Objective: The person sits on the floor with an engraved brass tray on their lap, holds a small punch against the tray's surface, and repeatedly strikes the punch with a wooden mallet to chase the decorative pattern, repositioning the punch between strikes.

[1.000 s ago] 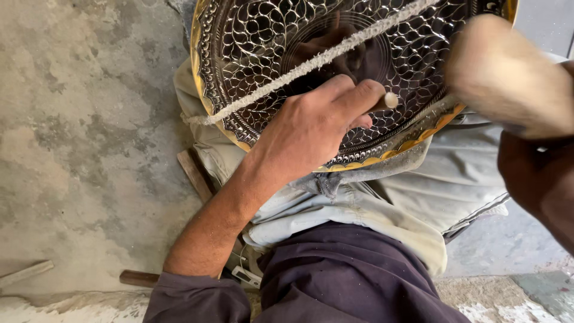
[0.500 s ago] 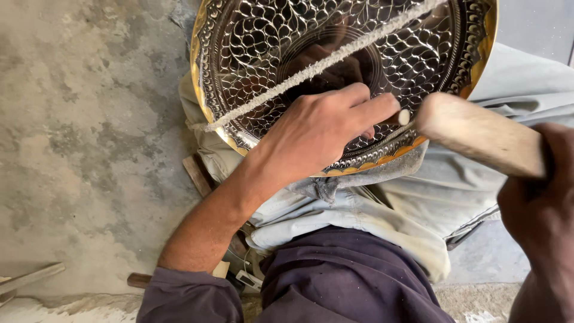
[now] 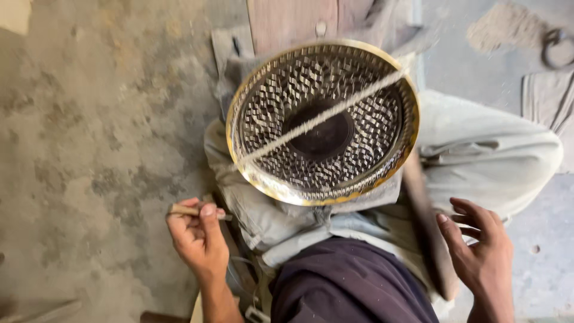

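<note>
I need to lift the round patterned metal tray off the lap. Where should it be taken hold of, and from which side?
Probably by the plain golden rim of the tray at its near edge, coming from the person's side. That edge overhangs the cloth-covered lap, free of the white cord crossing its face. The open right hand is empty; the left hand holds a small tool.

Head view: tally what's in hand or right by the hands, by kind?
Round patterned metal tray: 1
Thin punch tool, pinched in left hand: 1
Wooden mallet handle, beside open right hand: 1
Hands: 2
Total: 5
</note>
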`<action>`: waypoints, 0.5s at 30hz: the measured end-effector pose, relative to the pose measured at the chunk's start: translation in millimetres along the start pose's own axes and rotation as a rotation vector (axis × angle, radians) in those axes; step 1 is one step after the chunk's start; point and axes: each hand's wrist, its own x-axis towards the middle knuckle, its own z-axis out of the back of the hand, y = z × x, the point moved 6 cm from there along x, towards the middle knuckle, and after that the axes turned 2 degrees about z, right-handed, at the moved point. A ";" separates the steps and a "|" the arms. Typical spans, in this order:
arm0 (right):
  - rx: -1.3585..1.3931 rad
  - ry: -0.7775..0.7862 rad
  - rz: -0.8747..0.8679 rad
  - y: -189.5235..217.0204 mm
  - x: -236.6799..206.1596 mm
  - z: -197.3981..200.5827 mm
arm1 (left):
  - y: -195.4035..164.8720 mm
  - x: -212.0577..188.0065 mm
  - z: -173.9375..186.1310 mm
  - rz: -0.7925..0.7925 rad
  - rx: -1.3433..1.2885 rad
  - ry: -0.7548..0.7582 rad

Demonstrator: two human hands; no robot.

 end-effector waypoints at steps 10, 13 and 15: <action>0.557 0.165 0.309 131.5 144.5 -33.3 | -17.3 143.9 -95.7 -0.104 0.437 0.491; 0.754 0.401 0.265 155.2 158.6 -59.1 | 6.1 168.4 -125.1 -0.111 0.489 0.584; 0.765 0.417 0.308 172.7 167.3 -58.2 | 36.3 179.3 -144.9 0.031 0.503 0.571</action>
